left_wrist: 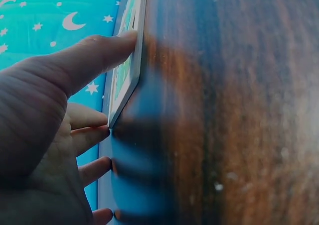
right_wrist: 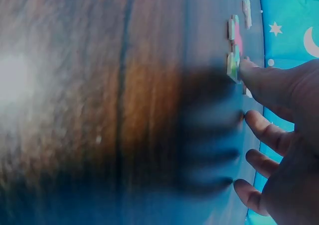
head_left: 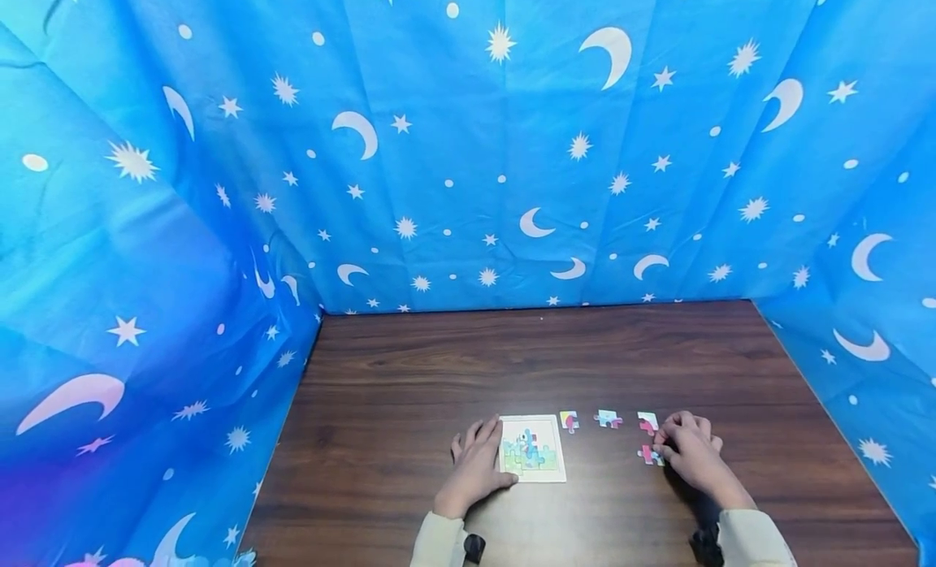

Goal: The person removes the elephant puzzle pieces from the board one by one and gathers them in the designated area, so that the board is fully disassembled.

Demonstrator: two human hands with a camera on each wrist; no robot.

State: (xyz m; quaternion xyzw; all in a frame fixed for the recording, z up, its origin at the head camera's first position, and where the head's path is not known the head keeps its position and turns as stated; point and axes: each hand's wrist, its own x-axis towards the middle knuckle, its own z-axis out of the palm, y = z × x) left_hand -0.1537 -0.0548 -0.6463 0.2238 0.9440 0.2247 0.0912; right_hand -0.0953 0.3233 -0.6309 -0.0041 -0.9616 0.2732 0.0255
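Note:
A small square puzzle tray [head_left: 532, 478] with a white border lies on the table, its picture partly filled with joined pieces. My left hand [head_left: 477, 463] rests along its left side. In the left wrist view, the thumb [left_wrist: 117, 50] lies on the tray's edge and the other fingers reach straight to its corner and the tabletop. My right hand [head_left: 693, 451] is at two loose pieces, an upper puzzle piece [head_left: 647, 421] and a lower puzzle piece [head_left: 647, 455]. The thumb [right_wrist: 259, 78] is at the lower one's edge; whether it pinches a piece is hidden.
Between tray and right hand lie two more loose pieces, a yellow and pink puzzle piece [head_left: 569, 422] beside the tray and a blue puzzle piece [head_left: 607, 419]. The brown wooden table [head_left: 409, 364] meets a blue curtain [head_left: 468, 185] with moons and stars at its back and sides.

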